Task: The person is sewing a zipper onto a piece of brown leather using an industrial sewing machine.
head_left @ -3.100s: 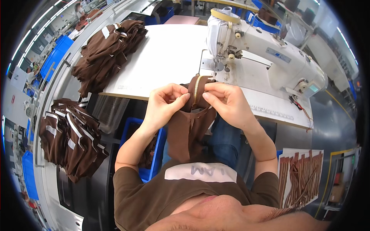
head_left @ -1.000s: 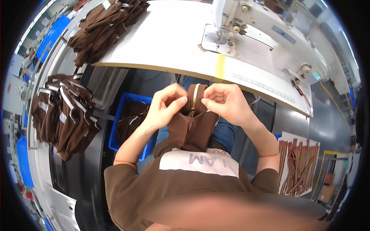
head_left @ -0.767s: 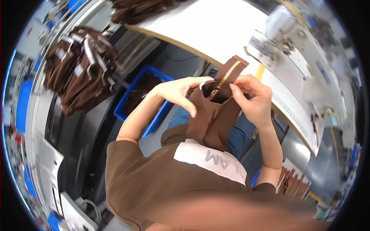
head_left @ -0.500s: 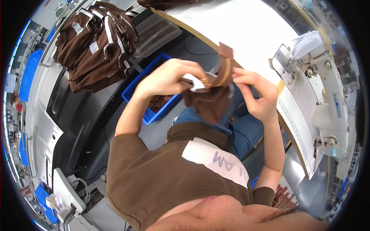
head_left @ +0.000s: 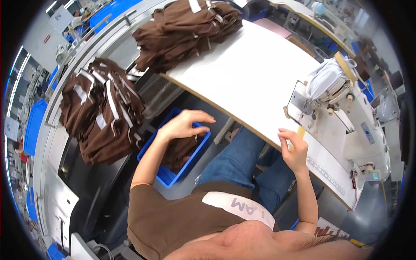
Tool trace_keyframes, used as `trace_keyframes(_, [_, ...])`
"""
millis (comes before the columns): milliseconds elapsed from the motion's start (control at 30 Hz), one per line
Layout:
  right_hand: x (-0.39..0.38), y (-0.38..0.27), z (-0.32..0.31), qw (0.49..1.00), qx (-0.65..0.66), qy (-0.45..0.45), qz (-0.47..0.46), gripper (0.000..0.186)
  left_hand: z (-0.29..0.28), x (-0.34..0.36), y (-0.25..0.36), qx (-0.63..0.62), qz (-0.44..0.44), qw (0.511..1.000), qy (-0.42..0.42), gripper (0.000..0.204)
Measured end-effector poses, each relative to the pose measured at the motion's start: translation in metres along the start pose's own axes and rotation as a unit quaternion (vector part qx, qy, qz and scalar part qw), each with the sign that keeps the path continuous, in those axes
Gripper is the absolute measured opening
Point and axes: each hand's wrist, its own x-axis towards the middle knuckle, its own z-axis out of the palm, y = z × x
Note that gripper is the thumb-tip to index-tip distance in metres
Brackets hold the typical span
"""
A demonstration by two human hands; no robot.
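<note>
My left hand is raised over the far side of a blue bin, its fingers and thumb apart and nothing between them. Brown cloth pieces lie in the bin, partly hidden by that hand and forearm. Near the front edge of the white table, my right hand hangs in the air. Its fingers are loosely curled, with the thumb tip close to the index finger but slightly apart; no object shows in it.
A white sewing machine stands on the table at right, with white cloth on top. One brown garment pile rests at the table's far left end; another pile, with white strips, lies farther left. My jeans-clad legs reach under the table.
The brown piece with its gold-toothed strip has left both hands, and brown cloth now shows in the bin. My hands have moved apart and lower in the view, which has shifted.
</note>
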Motion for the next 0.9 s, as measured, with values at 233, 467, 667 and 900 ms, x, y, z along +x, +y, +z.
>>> trace_keyframes(233, [-0.001, 0.046, 0.01, 0.989, -0.141, 0.035, -0.004, 0.013, -0.174, 0.195, -0.03, 0.399, 0.09, 0.846, 0.343, 0.042])
trace_keyframes(467, [-0.003, 0.046, 0.009, 0.992, -0.121, 0.035, 0.028, 0.013, -0.265, 0.253, -0.074, 0.327, -0.005, 0.733, 0.596, 0.017])
trace_keyframes(667, [0.008, 0.049, 0.009, 0.995, -0.054, 0.061, 0.066, 0.01, -0.252, 0.223, 0.025, 0.226, 0.252, 0.775, 0.534, 0.018])
trace_keyframes(900, [0.079, 0.018, 0.008, 0.995, 0.058, 0.063, 0.049, 0.073, -0.146, 0.175, 0.117, 0.158, 0.222, 0.909, 0.314, 0.025])
